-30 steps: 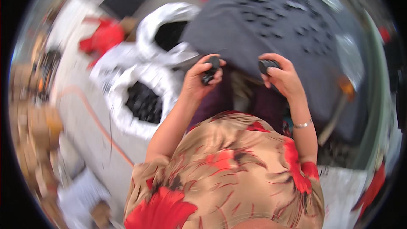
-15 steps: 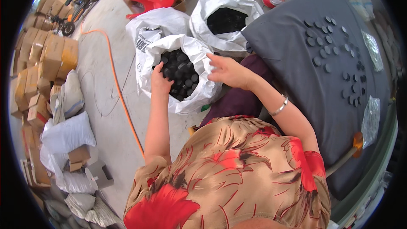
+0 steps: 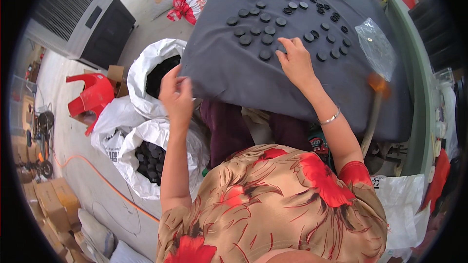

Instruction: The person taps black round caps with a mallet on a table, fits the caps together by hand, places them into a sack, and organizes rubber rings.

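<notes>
I see black caps on the bench, upper centre
Right hand curls beside them, left hand blurs at the bench's left edge; whether fingers pinch anything, I cannot tell

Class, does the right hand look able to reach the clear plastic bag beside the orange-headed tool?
Probably yes: only low black discs lie between the right hand and the clear plastic bag.
</notes>
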Demonstrator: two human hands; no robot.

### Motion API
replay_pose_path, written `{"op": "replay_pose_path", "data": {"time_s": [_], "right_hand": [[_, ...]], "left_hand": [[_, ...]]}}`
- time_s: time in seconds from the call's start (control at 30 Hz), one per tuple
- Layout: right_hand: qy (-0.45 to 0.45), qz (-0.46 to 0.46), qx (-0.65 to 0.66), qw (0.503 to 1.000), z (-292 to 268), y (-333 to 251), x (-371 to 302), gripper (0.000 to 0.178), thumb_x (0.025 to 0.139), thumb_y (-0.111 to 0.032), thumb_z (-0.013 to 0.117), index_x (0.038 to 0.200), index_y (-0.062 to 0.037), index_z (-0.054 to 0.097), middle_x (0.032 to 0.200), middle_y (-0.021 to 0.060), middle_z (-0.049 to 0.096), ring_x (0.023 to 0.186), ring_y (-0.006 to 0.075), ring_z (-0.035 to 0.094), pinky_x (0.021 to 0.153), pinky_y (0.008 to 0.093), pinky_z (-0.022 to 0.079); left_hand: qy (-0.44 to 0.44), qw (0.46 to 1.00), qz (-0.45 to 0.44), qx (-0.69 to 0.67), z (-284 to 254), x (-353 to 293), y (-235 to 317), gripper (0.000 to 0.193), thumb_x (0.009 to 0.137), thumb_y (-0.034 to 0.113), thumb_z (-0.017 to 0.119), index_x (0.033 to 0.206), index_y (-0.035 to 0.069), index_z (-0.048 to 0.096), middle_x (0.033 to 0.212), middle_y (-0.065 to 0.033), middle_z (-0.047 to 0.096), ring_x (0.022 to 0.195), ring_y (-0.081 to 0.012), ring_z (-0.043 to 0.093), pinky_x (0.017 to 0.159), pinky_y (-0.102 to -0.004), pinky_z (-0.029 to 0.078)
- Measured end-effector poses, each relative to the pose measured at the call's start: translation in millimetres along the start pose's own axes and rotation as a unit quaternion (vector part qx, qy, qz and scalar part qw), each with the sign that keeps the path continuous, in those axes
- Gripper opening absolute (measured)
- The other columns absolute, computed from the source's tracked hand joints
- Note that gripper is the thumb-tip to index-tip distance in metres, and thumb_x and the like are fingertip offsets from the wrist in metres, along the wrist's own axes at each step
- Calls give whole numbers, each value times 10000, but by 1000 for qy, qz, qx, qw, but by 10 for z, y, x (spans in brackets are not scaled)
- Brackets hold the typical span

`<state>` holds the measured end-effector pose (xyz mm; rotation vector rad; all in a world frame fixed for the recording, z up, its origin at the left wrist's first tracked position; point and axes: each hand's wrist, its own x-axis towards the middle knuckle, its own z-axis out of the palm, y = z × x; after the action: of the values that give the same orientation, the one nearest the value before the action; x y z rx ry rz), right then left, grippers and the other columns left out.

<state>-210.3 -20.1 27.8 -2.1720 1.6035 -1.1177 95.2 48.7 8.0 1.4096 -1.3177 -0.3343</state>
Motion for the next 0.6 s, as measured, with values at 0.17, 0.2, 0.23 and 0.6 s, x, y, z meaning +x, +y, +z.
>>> {"op": "replay_pose_path", "data": {"time_s": [0.17, 0.2, 0.23, 0.6], "right_hand": [[-78, 51, -162, 982, 169, 241, 113, 269, 831, -145, 669, 1073, -40, 615, 1049, 204, 560, 913, 386, 625, 807, 445, 526], [-75, 52, -161, 983, 162, 255, 147, 269, 831, -145, 669, 1073, -40, 615, 1049, 204, 560, 913, 386, 625, 807, 445, 526], [-84, 64, -125, 987, 159, 267, 187, 276, 826, -148, 672, 1074, -42, 617, 1042, 197, 558, 915, 382, 625, 805, 443, 526], [-192, -54, -81, 977, 321, 106, 287, 254, 819, -159, 669, 1050, -75, 605, 1011, 197, 543, 874, 372, 635, 785, 445, 532]], "left_hand": [[-167, 978, 116, 55, 978, 485, 435, 345, 792, 54, 667, 1137, 57, 660, 1007, -91, 662, 713, -189, 619, 668, -319, 501], [-172, 968, 152, 102, 1139, 539, 397, 335, 796, 88, 675, 1130, 63, 664, 1012, -108, 655, 754, -238, 635, 687, -356, 508], [-177, 955, 188, 149, 1254, 586, 347, 327, 799, 122, 683, 1122, 70, 669, 1018, -125, 647, 796, -287, 651, 706, -393, 515], [-240, 927, 145, 249, 1454, 847, 226, 305, 771, 218, 727, 1021, 62, 650, 1003, -154, 637, 875, -361, 647, 766, -434, 519]]}}
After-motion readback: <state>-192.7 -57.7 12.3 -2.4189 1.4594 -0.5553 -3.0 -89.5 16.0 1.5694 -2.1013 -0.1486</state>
